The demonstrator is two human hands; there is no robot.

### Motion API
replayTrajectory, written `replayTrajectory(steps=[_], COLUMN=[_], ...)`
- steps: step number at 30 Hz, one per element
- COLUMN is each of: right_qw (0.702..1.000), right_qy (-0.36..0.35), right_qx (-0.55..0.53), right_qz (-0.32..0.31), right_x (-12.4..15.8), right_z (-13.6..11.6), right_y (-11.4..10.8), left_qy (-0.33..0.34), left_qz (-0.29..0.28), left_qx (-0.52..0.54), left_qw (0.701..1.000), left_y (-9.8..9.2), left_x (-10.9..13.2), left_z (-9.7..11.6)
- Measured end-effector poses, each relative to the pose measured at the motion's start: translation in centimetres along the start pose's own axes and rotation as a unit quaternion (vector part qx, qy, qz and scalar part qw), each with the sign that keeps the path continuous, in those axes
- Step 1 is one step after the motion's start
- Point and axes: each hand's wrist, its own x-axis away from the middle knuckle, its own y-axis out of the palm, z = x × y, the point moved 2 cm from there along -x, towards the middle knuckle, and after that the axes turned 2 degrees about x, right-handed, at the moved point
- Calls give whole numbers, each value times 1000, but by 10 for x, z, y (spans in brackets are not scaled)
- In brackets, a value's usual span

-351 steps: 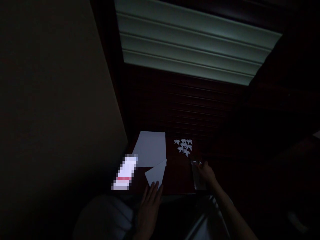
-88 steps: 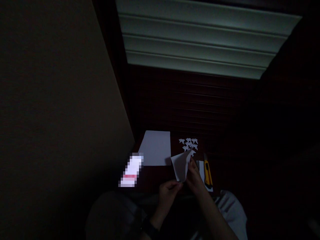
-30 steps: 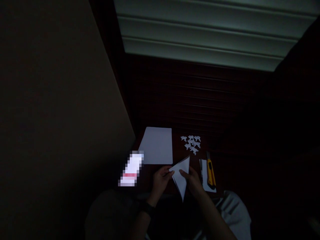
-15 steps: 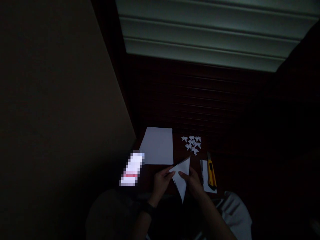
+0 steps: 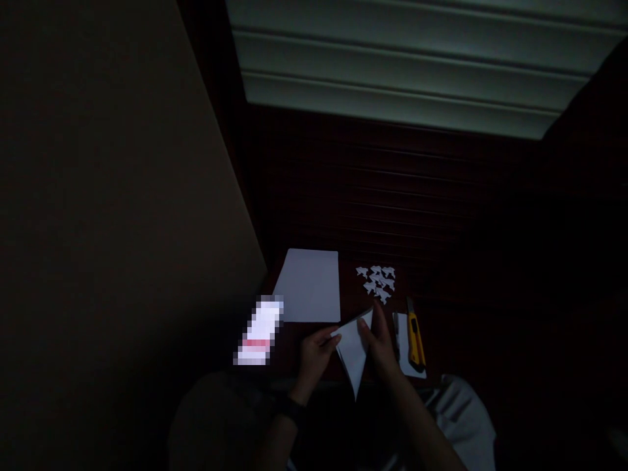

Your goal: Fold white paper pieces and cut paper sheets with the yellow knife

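Note:
A folded white paper [image 5: 353,350], roughly triangular with one corner pointing down, is held between both hands near the table's front edge. My left hand [image 5: 316,356] pinches its left corner between thumb and fingers. On the right side, my right hand [image 5: 380,343] grips the paper near its upper corner, the thumb on the front face and the fingers mostly behind. Beyond the hands lie several small folded white paper pieces [image 5: 377,281] in a loose cluster.
A large white sheet [image 5: 311,284] lies at the back left, beside a bright pixelated screen [image 5: 260,333]. To the right, a yellow and black cutter knife [image 5: 416,343] rests on a narrow white paper [image 5: 404,340]. The dark table meets a slatted panel behind.
My right hand has moved up along the paper's right edge toward the top corner. The paper's lower tip has shifted slightly left. My left hand keeps its pinch.

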Motion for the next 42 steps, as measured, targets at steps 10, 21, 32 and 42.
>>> replayTrajectory(steps=[10,21,32,42], right_qw=[985,938,926,930], right_qy=[-42,-157,-186,-169], right_qx=[148,274,302,312], right_qz=[-80,-142,-129,-98], right_x=[-17,-24,-21,-18], right_z=[13,-22,-23,-14], right_y=[-3,-6,-4,-1], left_qy=[25,10,-12,-3], left_qz=[-21,-33,-23,-20], left_qx=[-28,-11,22,7], left_qw=[999,999,999,1000], left_y=[-2,-1,-1,-1], left_x=[-1,-1,-2,-1], left_z=[3,3,-2,2])
